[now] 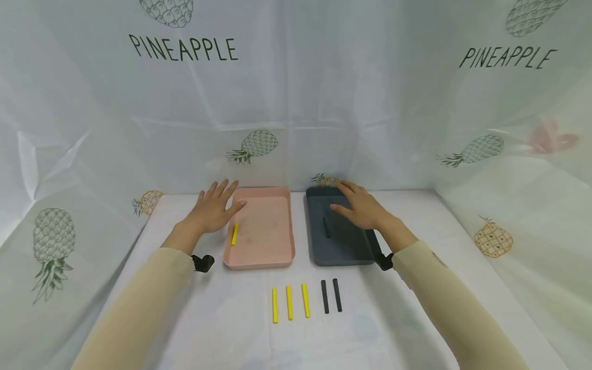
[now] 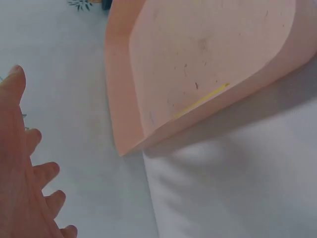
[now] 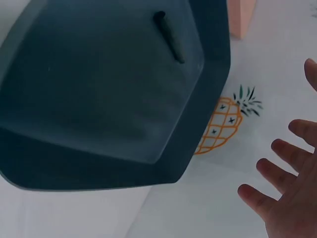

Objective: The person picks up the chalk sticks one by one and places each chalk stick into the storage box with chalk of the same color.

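My left hand (image 1: 213, 209) is spread with straight fingers over the left edge of a pink tray (image 1: 268, 257) and holds nothing. One yellow stick (image 1: 235, 234) lies inside that tray, along its left side. Over the right part of a dark grey tray (image 1: 342, 254) my right hand (image 1: 362, 207) hovers, fingers extended and nothing in its grasp. A black stick (image 3: 169, 37) lies in the dark tray. In front of the trays, three yellow sticks (image 1: 289, 302) stand in a row, with two black sticks (image 1: 337, 295) to their right.
A white cloth covers the table (image 1: 222, 318). Behind the trays a white curtain (image 1: 333, 103) printed with pineapples hangs down and continues along both sides. The two trays sit side by side with a narrow gap between them.
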